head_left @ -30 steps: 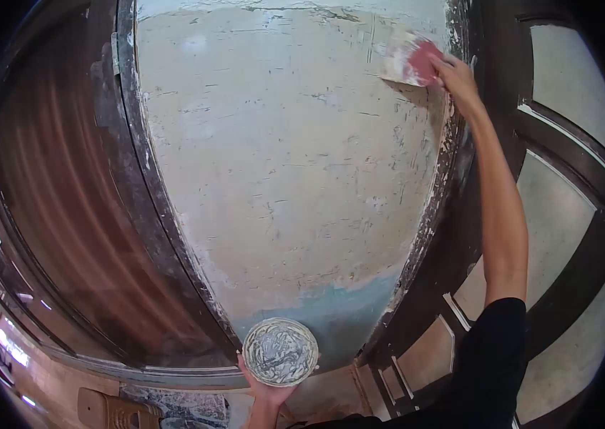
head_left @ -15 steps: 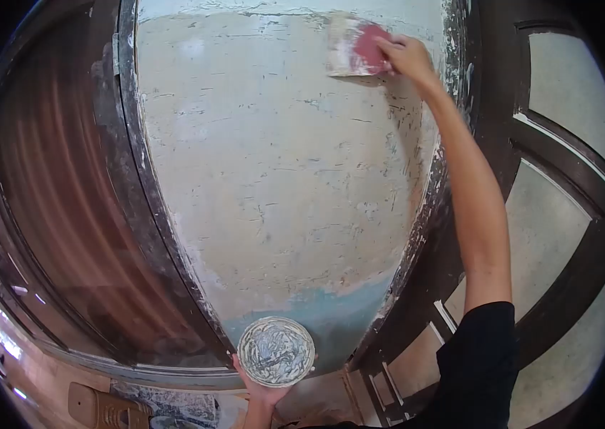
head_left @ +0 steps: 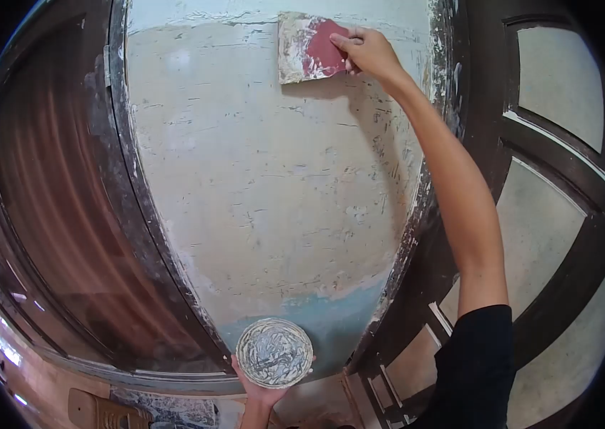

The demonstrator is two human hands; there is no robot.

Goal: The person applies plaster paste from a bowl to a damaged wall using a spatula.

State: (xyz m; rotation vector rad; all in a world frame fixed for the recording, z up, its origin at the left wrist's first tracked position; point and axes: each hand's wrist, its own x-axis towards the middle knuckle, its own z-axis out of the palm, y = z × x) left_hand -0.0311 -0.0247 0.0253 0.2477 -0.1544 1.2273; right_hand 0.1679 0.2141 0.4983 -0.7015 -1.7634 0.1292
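A red putty scraper (head_left: 327, 48), its wide blade smeared with off-white filler, lies against the upper part of the wall (head_left: 259, 164). My right hand (head_left: 370, 53) grips it at its right side with the arm stretched up. Below, my left hand (head_left: 263, 391) cups a round tub (head_left: 274, 353) from underneath. Whitish putty with a rough, stirred surface shows inside the tub. The wall is beige and patchy, with small dents and scratches, and a blue-green band (head_left: 324, 311) crosses its lower part.
Dark, paint-spattered frames border the wall on both sides. On the left is a dark glazed panel (head_left: 66, 214); on the right stands a dark panelled door (head_left: 538, 136). A brown plastic stool (head_left: 95, 409) and a stained sheet (head_left: 173, 406) are on the floor at lower left.
My right hand has moved the scraper leftward along the top of the wall. The tub in my left hand stays nearly in place, and the whole view has shifted slightly.
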